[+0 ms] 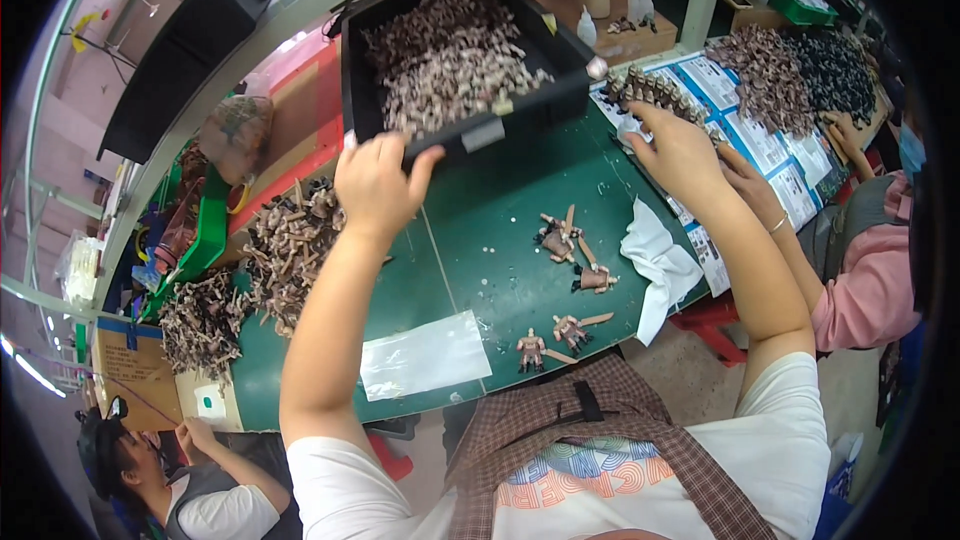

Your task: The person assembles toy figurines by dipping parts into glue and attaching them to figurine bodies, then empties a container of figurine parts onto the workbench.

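At the front left corner of a black plastic bin [560, 105], my left hand [378, 188] has its fingers hooked over the rim, thumb out to the side. Small brown and cream figure parts [455, 60] fill much of the bin. My right hand [678, 148] is curled at the bin's right, by a row of toy figures [660, 92]. A whitish translucent thing [627, 128] shows under its fingers, mostly hidden. On the green table [440, 260] between my arms lie several toy figures [570, 330] with brown blade-like pieces, beside a crumpled white cloth [658, 265].
Heaps of figures [290, 250] lie at left, with more brown and black parts [775, 75] at far right. A clear plastic sheet [425, 355] lies near the front edge. A co-worker's hand [752, 188] is close behind my right forearm. White squeeze bottles [640, 5] stand at the back.
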Demonstrator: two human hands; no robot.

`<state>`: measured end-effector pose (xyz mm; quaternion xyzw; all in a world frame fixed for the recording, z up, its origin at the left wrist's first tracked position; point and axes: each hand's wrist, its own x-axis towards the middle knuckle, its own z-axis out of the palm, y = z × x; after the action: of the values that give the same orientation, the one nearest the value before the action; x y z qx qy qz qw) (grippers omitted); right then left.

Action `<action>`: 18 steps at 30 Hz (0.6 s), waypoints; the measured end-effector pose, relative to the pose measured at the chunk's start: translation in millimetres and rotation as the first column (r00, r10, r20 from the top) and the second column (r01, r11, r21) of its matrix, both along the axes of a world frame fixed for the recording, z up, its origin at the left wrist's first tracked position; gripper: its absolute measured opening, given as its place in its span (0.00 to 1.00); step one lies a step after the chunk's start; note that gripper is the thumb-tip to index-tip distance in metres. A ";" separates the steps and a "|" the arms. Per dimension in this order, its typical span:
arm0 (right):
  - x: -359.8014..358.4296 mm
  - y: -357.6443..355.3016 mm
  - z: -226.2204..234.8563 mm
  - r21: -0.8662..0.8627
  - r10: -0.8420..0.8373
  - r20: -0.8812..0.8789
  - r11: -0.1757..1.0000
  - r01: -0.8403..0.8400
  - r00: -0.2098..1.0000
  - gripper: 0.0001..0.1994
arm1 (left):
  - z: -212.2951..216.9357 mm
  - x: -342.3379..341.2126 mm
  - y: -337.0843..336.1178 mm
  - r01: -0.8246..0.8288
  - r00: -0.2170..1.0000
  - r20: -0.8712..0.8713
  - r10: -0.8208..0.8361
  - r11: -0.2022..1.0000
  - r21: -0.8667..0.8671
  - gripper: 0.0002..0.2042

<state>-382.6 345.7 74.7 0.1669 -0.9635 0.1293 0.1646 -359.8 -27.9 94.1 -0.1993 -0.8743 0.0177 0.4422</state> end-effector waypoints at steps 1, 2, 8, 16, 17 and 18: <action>-1.8 -0.1 4.2 -0.106 0.083 -0.085 0.990 -0.092 0.993 0.21 | 1.9 21.5 -5.0 0.001 1.000 0.019 -0.001 1.000 0.014 0.19; -1.1 1.1 10.1 -0.198 0.148 -0.175 0.963 -0.182 0.973 0.25 | 5.7 42.4 -8.1 0.010 0.999 0.040 -0.011 0.999 0.033 0.18; -10.6 -32.3 42.6 -0.234 0.711 -0.335 0.573 -0.786 0.618 0.33 | 49.1 152.8 -27.7 0.034 0.999 0.011 -0.034 0.999 -0.009 0.23; 23.3 -68.3 39.4 -0.195 0.777 -0.602 0.080 -0.978 0.184 0.43 | 75.6 251.1 -32.9 0.070 0.991 -0.109 -0.076 0.996 -0.059 0.29; 33.5 -68.2 39.6 -0.242 0.744 -0.642 0.032 -0.970 0.184 0.42 | 77.9 257.6 -28.5 0.067 0.994 -0.091 -0.068 0.998 -0.015 0.28; 43.7 -67.2 40.4 -0.285 0.711 -0.678 -0.017 -0.958 0.189 0.41 | 74.9 265.8 -24.9 0.059 0.993 -0.100 -0.060 0.998 -0.018 0.28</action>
<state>-339.0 278.5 115.2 0.6668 -0.4777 0.5108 0.2574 -93.9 -52.9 169.0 -0.2274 -0.8444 0.0212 0.4845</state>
